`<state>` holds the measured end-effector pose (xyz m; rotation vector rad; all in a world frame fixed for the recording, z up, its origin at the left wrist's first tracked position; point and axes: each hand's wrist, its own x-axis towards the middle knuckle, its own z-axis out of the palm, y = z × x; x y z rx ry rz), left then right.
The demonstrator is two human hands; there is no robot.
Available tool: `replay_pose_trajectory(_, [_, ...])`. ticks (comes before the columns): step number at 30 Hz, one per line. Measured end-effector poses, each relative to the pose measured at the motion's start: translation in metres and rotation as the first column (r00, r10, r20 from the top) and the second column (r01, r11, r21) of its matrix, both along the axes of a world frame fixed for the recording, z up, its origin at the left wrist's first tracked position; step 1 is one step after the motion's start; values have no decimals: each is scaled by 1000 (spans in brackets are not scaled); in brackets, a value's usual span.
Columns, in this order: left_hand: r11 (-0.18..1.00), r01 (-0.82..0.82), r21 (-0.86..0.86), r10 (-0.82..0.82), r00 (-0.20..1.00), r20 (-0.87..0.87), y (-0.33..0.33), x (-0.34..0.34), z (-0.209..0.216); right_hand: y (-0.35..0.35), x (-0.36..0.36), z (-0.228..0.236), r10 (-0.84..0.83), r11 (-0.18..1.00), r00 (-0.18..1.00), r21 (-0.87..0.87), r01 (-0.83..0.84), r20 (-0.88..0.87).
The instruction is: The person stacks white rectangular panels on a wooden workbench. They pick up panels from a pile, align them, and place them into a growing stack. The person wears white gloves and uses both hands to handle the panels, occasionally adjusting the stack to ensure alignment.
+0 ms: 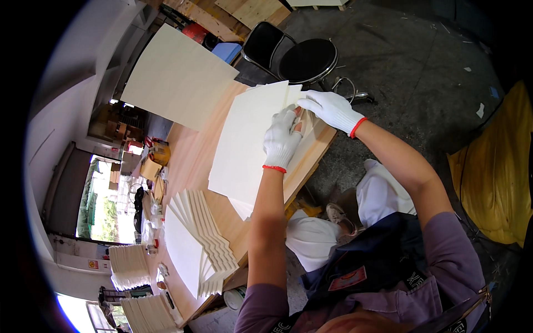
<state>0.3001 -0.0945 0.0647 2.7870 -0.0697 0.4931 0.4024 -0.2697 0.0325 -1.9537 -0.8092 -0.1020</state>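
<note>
White sheets (244,139), board-like and slightly fanned, lie on the wooden table in front of me. My left hand (282,139), in a white knit glove with a red cuff and some bare fingertips, rests at their right edge with its fingers bent together. My right hand (332,110), gloved the same way, meets it at the sheets' far right corner, its fingers curled toward the left fingertips. Both hands look closed, but what lies between the fingers is too small and hidden to name.
Nearer on the wooden table (191,152) stands a fanned stack of white sheets (194,238). A large pale panel (177,77) rises at the far end. A black round stool (308,58) and a black chair (265,47) stand beyond. Yellow sheeting (491,172) hangs at right.
</note>
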Motion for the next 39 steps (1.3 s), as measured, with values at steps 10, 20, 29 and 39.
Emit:
replay_pose_trajectory(10, [958, 18, -286, -31, 999, -40, 9, -3, -6, 11, -6, -13, -91, 992, 992, 81, 99, -89])
replay_pose_trajectory(20, [941, -21, -339, 21, 1000, -4, -2, -7, 2, 9, -7, -14, -103, 993, 992, 46, 106, -74])
replay_pose_trajectory(29, [975, -24, -222, 11, 998, -57, 0, -7, -1, 11, -6, -18, -124, 990, 990, 50, 128, -69])
replay_pose_trajectory(39, [965, -32, -261, 32, 999, -4, -4, -9, 1, 10, -9, -16, -104, 989, 992, 101, 111, -73])
